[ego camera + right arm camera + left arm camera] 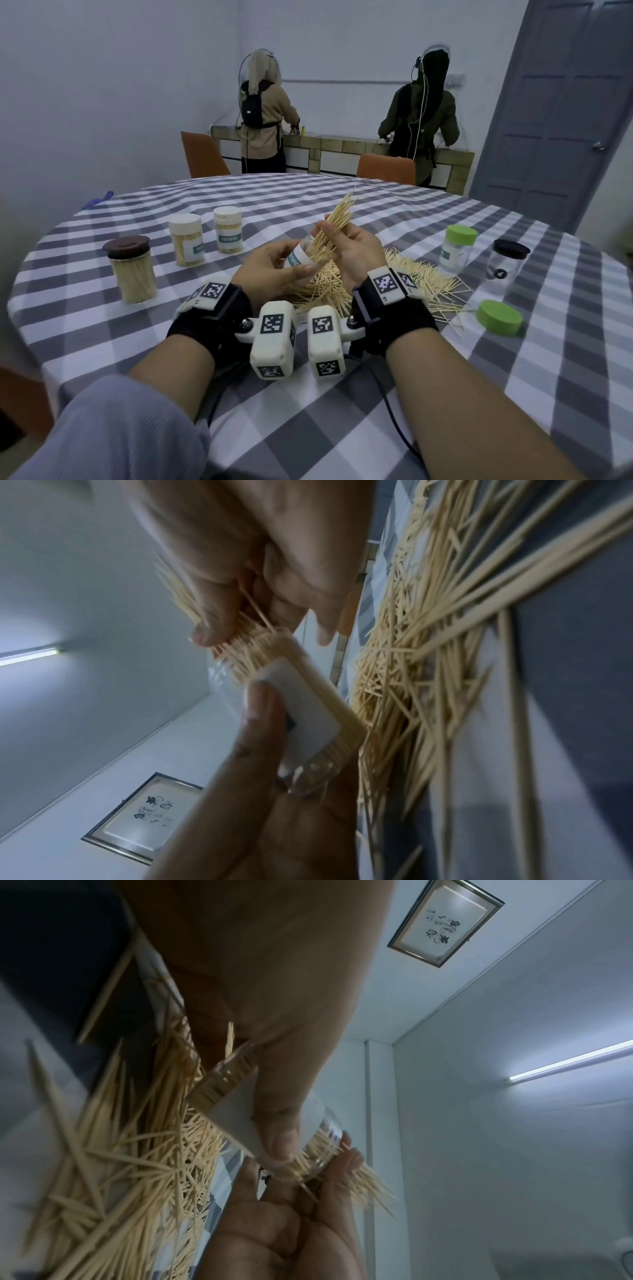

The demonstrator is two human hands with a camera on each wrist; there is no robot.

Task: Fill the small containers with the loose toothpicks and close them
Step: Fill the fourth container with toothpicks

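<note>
My left hand grips a small clear container with a white label, tilted with its mouth toward my right hand. The right hand pinches a bundle of toothpicks whose lower ends sit in the container's mouth. From the left wrist view the container shows toothpicks inside, my thumb lying over its label. The right wrist view shows the same container under the right fingers. A pile of loose toothpicks lies on the checked tablecloth just behind and right of both hands.
Three filled, capped containers stand at left: a brown-lidded one and two white-lidded ones. At right stand a green-lidded container, a black-lidded empty one and a loose green lid. Two people work at a far counter.
</note>
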